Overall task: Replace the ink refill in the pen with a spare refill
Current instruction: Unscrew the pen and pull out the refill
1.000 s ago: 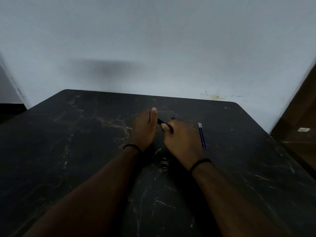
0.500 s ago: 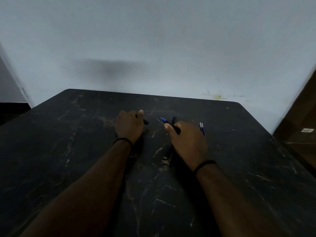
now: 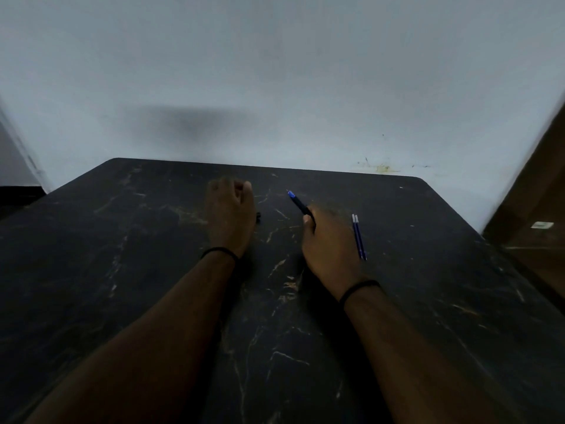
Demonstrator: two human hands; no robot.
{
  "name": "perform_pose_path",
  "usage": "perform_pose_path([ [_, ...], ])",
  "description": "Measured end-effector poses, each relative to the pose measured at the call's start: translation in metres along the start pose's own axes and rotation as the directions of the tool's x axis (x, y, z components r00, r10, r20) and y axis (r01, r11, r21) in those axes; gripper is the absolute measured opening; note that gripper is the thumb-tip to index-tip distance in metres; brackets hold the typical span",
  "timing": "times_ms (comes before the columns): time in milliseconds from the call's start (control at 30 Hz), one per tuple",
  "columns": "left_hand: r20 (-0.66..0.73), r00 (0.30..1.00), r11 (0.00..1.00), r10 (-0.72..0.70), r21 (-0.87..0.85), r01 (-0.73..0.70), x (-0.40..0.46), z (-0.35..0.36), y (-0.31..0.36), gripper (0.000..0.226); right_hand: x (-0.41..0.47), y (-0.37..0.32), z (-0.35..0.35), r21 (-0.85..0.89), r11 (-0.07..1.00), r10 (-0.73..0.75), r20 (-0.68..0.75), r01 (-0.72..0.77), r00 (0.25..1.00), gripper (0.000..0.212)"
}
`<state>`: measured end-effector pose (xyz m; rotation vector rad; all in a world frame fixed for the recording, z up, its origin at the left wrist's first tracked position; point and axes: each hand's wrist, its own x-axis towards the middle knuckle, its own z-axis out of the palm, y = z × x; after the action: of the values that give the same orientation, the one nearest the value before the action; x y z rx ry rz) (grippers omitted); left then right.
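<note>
On the dark, marble-veined bench (image 3: 428, 301), set against a pale wall (image 3: 275, 71), two bare forearms reach forward, each with a thin black band at the wrist. Leftmost, the left hand (image 3: 230, 215) rests on the surface with its fingers curled into a loose fist; a small black piece (image 3: 258, 217) pokes out at its right edge (possibly the pen's unscrewed part, but it is too dark and small to tell), so this grip seems clamped on that piece. A strip of bare bench separates it from the other hand. To the right, the right hand (image 3: 328, 240) has its grip closed around the black pen barrel (image 3: 301, 205), thumb and fingers wrapped about the near end. The barrel slants up and away to the left, raised off the bench, with the blue tip of the refill (image 3: 291, 194) showing at its far end. Just beside the right hand, on its right, two spare refills (image 3: 358, 237) with blue stems and pale tips lie side by side on the bench, touching or nearly so, pointing away from the person. At the far right edge stands something brown and blurred.
</note>
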<state>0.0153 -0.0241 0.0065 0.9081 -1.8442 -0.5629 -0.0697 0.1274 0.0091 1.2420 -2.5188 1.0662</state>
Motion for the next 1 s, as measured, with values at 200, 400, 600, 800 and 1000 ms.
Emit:
perform_pose_path([
  [200, 0.52, 0.852, 0.644, -0.063, -0.631, 0.433, -0.02, 0.004, 0.021, 0.031, -0.005, -0.003, -0.001, 0.228, 0.974, -0.013, 0.03, 0.006, 0.999, 0.024],
  [400, 0.751, 0.639, 0.433, 0.163, -0.637, 0.638, -0.015, -0.007, 0.013, 0.037, -0.011, -0.014, 0.004, 0.687, 0.673, 0.096, 0.287, -0.274, 0.953, 0.033],
  [600, 0.756, 0.612, 0.358, 0.232, -0.652, 0.669, -0.016, -0.005, 0.008, 0.031, -0.008, -0.009, -0.002, 0.767, 0.413, 0.045, 0.522, -0.491, 0.852, 0.029],
  [800, 0.711, 0.684, 0.295, 0.167, -0.697, 0.653, -0.018, 0.002, 0.008, 0.018, -0.012, -0.011, 0.004, 0.745, 0.548, 0.066, 0.414, -0.38, 0.908, 0.029],
  [1000, 0.692, 0.718, 0.276, 0.073, -0.706, 0.652, -0.019, 0.004, 0.013, 0.021, -0.012, -0.009, 0.008, 0.743, 0.654, 0.046, 0.146, -0.14, 0.988, 0.016],
])
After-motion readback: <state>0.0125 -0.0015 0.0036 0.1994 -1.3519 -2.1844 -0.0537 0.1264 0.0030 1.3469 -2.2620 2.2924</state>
